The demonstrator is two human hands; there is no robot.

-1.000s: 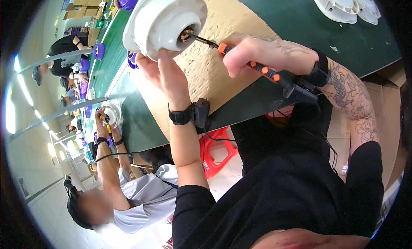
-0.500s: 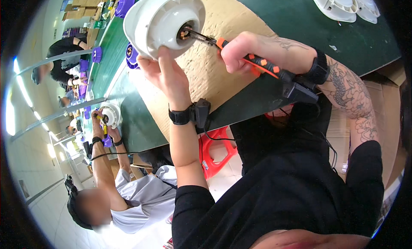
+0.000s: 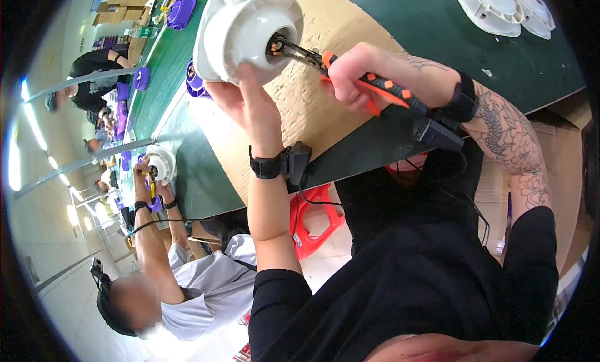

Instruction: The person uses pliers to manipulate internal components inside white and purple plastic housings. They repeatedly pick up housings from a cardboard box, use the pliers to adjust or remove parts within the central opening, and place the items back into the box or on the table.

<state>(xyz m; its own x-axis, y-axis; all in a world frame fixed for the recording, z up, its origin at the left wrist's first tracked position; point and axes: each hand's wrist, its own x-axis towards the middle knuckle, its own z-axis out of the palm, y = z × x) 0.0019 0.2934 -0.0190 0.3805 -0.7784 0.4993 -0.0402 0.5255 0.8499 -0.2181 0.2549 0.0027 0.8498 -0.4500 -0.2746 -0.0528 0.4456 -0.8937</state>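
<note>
My left hand [image 3: 250, 109] is closed on the lower side of a white plastic housing [image 3: 240, 37], holding it tilted above the cardboard sheet. In its round opening sit copper-coloured parts [image 3: 275, 46], too small to make out fully. My right hand [image 3: 362, 78] grips long-nosed pliers [image 3: 381, 86] by their black and orange handles. The pliers' narrow metal jaws reach into the opening and touch or nearly touch the copper parts. Whether the jaws are clamped on a part I cannot tell. The handles look slightly spread.
A cardboard sheet [image 3: 337, 31] covers part of the green table [image 3: 431, 24]. More white housings [image 3: 494, 9] lie at the far right. Purple parts [image 3: 181, 13] stand along the left. A co-worker [image 3: 206, 287] handles a similar white housing at my left. A red stool [image 3: 315, 228] is below the table edge.
The white housing and my left hand have shifted slightly right and down. The pliers' tip has moved along with them, and the handles look more spread than before.
</note>
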